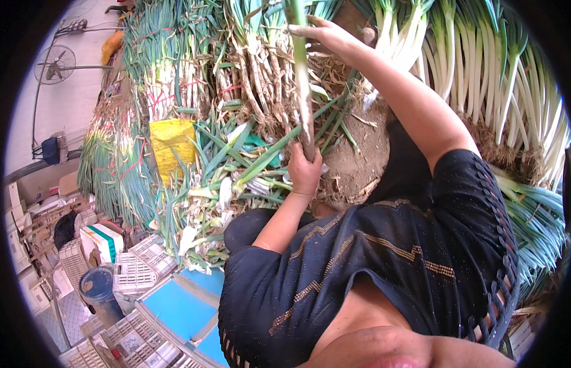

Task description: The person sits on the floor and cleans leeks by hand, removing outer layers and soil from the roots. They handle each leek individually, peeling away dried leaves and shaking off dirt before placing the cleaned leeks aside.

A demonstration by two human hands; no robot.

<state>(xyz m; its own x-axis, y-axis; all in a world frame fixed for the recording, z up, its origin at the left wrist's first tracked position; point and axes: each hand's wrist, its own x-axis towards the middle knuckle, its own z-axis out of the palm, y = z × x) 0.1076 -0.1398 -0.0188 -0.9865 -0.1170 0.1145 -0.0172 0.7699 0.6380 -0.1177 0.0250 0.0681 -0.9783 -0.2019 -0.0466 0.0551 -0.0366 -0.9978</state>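
Note:
My left hand is closed around the lower, root end of a long green onion stalk, probably a leek or large scallion. The stalk stands nearly upright in the picture, its white part streaked with brown. Near its green upper part is my right hand, with fingers apart and fingertips at the stalk. Below and left of the stalk lies a heap of stripped leaves and peelings. Behind it lean unpeeled stalks with brown, dirty skins. Cleaned white stalks are lined up on the right.
Tied onion bundles are stacked at the left, with a yellow sack beside them. Plastic crates, a blue barrel and blue panels are at lower left. More green tops lie at my right. Bare soil shows before me.

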